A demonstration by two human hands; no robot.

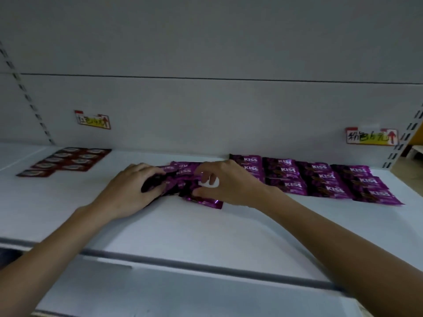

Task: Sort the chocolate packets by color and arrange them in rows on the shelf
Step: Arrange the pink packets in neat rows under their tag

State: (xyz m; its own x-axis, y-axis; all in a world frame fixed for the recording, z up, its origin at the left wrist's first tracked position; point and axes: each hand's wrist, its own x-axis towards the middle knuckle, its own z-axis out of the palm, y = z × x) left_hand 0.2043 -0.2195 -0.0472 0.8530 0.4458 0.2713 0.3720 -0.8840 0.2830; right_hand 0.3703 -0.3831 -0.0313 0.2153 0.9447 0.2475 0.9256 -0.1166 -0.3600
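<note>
Gathering loose purple Kiss packets [183,179], left hand [135,188] presses flat while right hand [229,184] pinches one; slick foil could slide, scattering neat purple rows [320,177] just right.

2 bare arms, extended forward; left hand [135,186] palm down, fingers curled (gripping); right hand [226,181] bent inward, thumb and fingertips pinching

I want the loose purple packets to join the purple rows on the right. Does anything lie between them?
Nothing visible does. The loose pile under both hands already reaches the left end of the purple rows; only the right hand covers the meeting point.
</note>
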